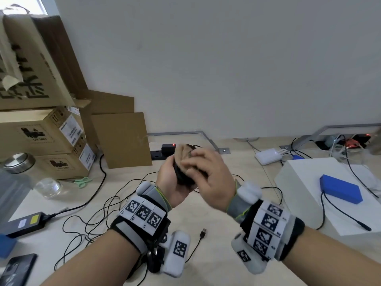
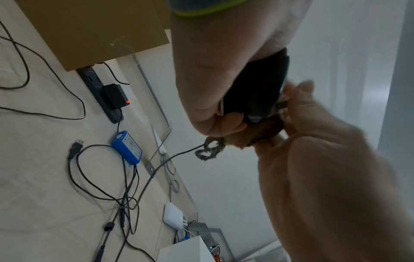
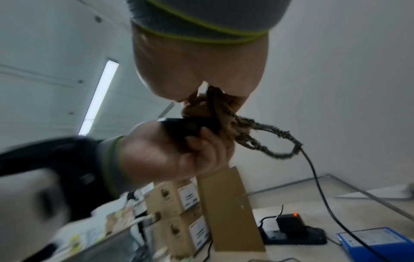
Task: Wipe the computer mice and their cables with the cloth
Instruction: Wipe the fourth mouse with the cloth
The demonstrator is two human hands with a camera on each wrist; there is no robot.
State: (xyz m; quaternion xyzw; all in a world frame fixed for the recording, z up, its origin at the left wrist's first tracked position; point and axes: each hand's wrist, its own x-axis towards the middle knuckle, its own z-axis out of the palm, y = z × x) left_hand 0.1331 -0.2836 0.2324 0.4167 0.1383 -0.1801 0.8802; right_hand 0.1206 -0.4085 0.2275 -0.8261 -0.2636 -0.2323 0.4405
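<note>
Two hands raised, left hand (image 1: 172, 182) gripping black mouse (image 2: 257, 92), cable end away, right hand (image 1: 212, 180) fingers pressing cloth (image 1: 183, 154)

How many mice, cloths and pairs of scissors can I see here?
black mouse: 1
brown cloth: 1
green scissors: 1
Total: 3
</note>
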